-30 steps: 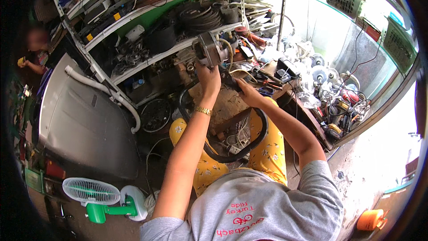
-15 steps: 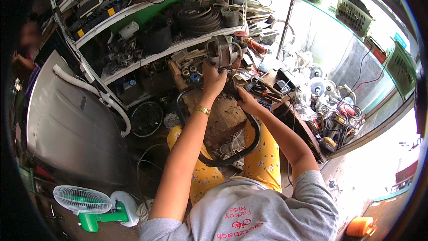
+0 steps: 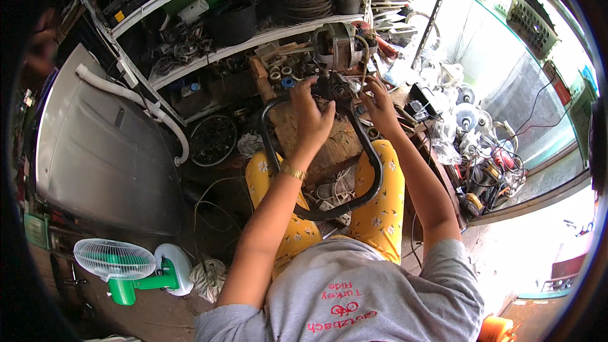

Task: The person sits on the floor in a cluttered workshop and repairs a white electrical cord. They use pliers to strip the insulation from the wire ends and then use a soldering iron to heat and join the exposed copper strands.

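A dark, greasy machine part with a round hub [image 3: 339, 88] sits at the far end of the black bent-tube frame [image 3: 379, 180]. On its left side is my left hand [image 3: 311, 120], thumb and fingers apart, fingertips close to the part. Across from it, my right hand [image 3: 383, 111] has curved fingers with a gap to the thumb, beside the part's right edge. Whether either hand touches it cannot be made out. Just beyond stands a metal electric motor [image 3: 339, 49] with a tan hose or cable along its right side.
The tube frame rests over a worn wooden board [image 3: 307, 164] between my knees. Metal shelves [image 3: 209, 57] with coiled rings and parts stand behind. Several loose tools and motor parts [image 3: 468, 120] are piled right. A large grey panel [image 3: 104, 152] and a green-and-white fan [image 3: 123, 266] are left.
My left hand has come away from beneath the motor and opened beside the dark part. My right hand has lifted and its fingers have spread. The whole view has shifted slightly.
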